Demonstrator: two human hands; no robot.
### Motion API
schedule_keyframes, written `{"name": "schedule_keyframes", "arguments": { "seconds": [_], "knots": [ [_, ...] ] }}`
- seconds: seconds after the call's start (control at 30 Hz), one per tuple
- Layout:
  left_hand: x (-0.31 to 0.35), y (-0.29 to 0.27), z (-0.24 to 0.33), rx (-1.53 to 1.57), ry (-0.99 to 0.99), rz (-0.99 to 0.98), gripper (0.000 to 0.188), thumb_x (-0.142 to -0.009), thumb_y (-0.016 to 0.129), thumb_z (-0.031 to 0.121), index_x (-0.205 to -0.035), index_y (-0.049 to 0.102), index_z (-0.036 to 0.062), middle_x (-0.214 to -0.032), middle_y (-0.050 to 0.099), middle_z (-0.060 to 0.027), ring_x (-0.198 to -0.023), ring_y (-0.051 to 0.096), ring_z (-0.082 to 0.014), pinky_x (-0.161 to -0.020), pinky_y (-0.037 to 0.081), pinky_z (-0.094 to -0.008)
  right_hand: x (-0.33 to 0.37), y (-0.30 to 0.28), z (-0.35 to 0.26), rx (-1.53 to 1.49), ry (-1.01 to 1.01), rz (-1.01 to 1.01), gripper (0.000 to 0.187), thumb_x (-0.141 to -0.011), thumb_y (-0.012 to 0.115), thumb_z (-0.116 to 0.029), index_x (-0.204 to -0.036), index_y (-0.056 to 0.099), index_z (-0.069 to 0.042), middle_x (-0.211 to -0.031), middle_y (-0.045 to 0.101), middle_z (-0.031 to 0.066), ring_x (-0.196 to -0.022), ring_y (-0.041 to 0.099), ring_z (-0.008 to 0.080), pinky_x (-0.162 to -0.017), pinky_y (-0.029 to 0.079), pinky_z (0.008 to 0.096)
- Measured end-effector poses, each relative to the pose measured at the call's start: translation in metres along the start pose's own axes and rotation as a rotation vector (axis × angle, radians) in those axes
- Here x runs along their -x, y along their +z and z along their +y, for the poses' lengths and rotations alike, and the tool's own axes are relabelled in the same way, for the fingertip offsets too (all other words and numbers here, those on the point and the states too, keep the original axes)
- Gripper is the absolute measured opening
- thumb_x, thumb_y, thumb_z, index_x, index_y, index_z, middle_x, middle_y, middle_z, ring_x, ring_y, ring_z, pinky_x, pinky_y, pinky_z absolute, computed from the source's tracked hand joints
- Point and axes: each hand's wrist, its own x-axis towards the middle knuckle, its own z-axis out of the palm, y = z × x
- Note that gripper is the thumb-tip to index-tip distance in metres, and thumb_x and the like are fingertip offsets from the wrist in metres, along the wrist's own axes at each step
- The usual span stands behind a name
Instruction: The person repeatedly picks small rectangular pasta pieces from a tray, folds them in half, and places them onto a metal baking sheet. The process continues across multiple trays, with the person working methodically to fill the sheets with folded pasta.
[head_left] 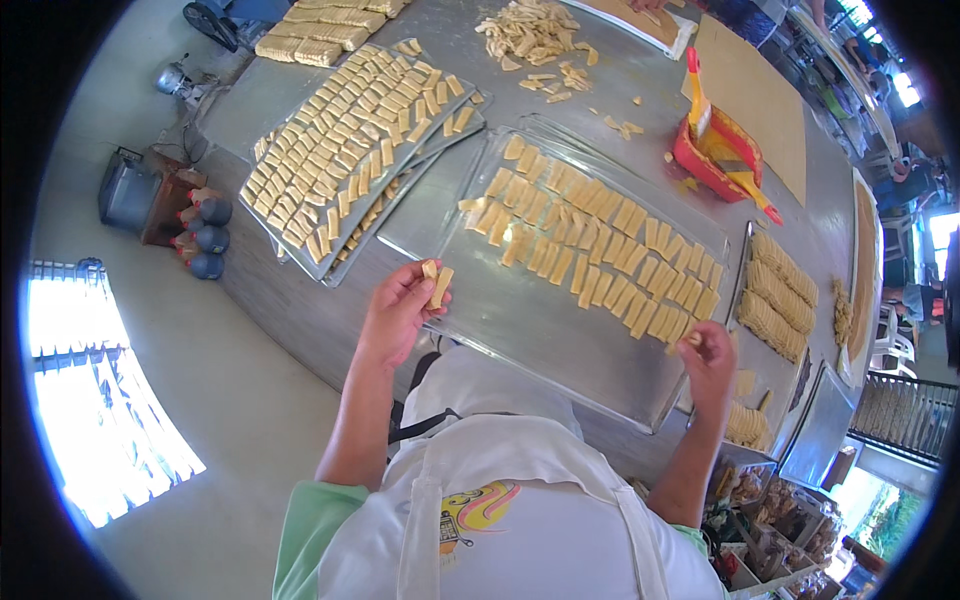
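Observation:
My left hand (392, 318) is closed on a couple of short dough strips (441, 286), held up off the near left edge of a metal tray (545, 362). Rows of pale dough strips (602, 250) cover the far and middle part of this tray, while its near part is bare metal. At the tray's right side, my right hand (714, 362) pinches a small dough strip (693, 340) beside the end of the nearest row. Part of that strip is hidden by the fingers.
Stacked trays of dough strips (350, 160) stand to the left. Beyond lie a loose dough pile (530, 32) and a red basin (690, 150) with yellow contents and brushes. Stacked dough pieces (775, 300) sit on the right. Another person's hand (648, 5) shows at the far edge.

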Motion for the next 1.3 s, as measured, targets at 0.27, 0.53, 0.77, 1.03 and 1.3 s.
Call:
{"name": "schedule_keyframes", "arguments": {
  "seconds": [0.27, 0.53, 0.77, 1.03, 1.3],
  "knots": [
    [-0.039, -0.057, 0.017, 0.069, -0.097, -0.220, 0.038, -0.096, 0.056, 0.006, -0.133, 0.051, -0.0006, -0.112, 0.064, -0.0088, -0.097, 0.064, -0.0155, -0.085, 0.053, -0.0300, -0.039, 0.241, -0.062, 0.167, -0.104, -0.490, 0.030, -0.084, 0.072, -0.009, -0.111, 0.061, -0.003, -0.093, 0.067, 0.0105, -0.078, 0.068, 0.0185, -0.073, 0.054, 0.0316],
    [-0.080, -0.105, 0.031, -0.018, -0.200, -0.492, 0.044, -0.090, 0.064, 0.003, -0.132, 0.052, -0.0030, -0.115, 0.063, -0.0084, -0.101, 0.064, -0.0173, -0.089, 0.051, -0.0315, -0.054, 0.338, -0.092, 0.534, -0.012, -0.059, 0.030, -0.081, 0.073, -0.014, -0.109, 0.063, -0.008, -0.086, 0.069, 0.0110, -0.071, 0.067, 0.0243, -0.065, 0.052, 0.0352],
    [-0.101, -0.084, 0.032, -0.030, -0.236, -0.665, 0.041, -0.092, 0.062, 0.005, -0.131, 0.053, -0.0024, -0.112, 0.064, -0.0078, -0.098, 0.064, -0.0152, -0.087, 0.052, -0.0297, -0.028, 0.339, -0.093, 0.519, 0.147, -0.005, 0.025, -0.085, 0.068, -0.011, -0.109, 0.065, -0.006, -0.092, 0.067, 0.0129, -0.081, 0.066, 0.0278, -0.070, 0.052, 0.0373],
    [-0.104, -0.073, 0.032, -0.057, -0.288, -0.614, 0.036, -0.094, 0.058, 0.004, -0.129, 0.054, -0.0026, -0.111, 0.065, -0.0079, -0.094, 0.065, -0.0138, -0.082, 0.054, -0.0302, -0.015, 0.344, -0.091, 0.088, 0.155, 0.075, 0.025, -0.084, 0.068, -0.002, -0.109, 0.066, -0.001, -0.093, 0.068, 0.0079, -0.081, 0.065, 0.0151, -0.073, 0.052, 0.0288],
    [-0.098, -0.078, 0.021, -0.405, -0.099, -0.653, 0.031, -0.092, 0.058, 0.005, -0.121, 0.060, -0.0060, -0.096, 0.069, -0.0081, -0.085, 0.067, -0.0118, -0.077, 0.054, -0.0264, -0.031, 0.337, -0.087, 0.336, 0.124, 0.120, 0.024, -0.082, 0.070, -0.001, -0.105, 0.065, 0.000, -0.087, 0.067, 0.0038, -0.075, 0.062, 0.0090, -0.066, 0.050, 0.0262]
  ]
}}
